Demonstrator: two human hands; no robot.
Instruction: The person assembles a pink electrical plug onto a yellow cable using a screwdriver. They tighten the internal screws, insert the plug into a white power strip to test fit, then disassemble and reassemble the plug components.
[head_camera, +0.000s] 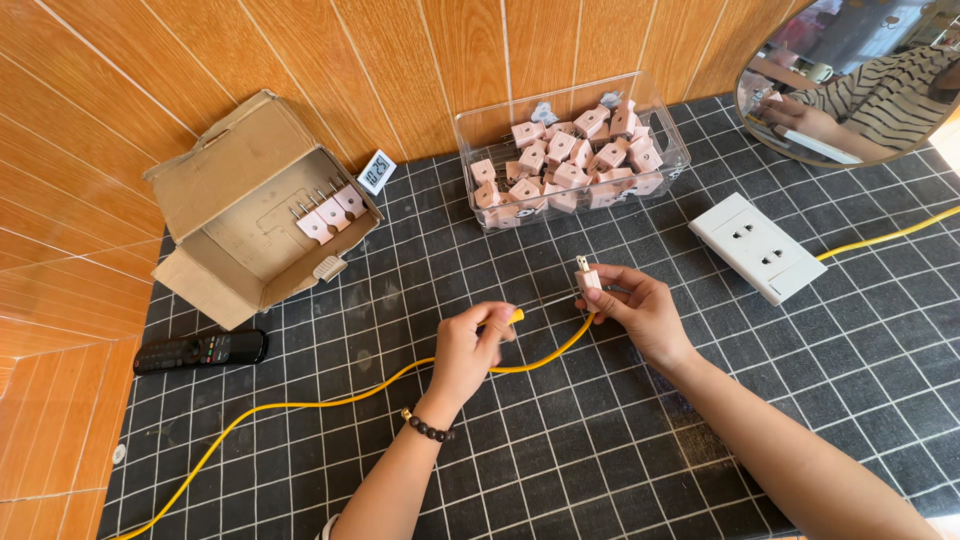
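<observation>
My right hand (632, 305) grips a small pink plug (587, 277) with its metal prongs pointing up and away. My left hand (470, 350) pinches the end of a yellow cable (300, 403), whose yellow tip shows just past my fingers. A loop of the same cable curves from my left hand up under my right hand. The cable trails off to the lower left across the black gridded table (560, 450). A beaded bracelet (428, 428) sits on my left wrist.
A clear plastic bin (480, 135) at the back holds several pink plugs. An open cardboard box (225, 170) at the left holds three more. A white socket block (757, 247) with a yellow lead lies at the right. A black remote (200, 351) lies at the left.
</observation>
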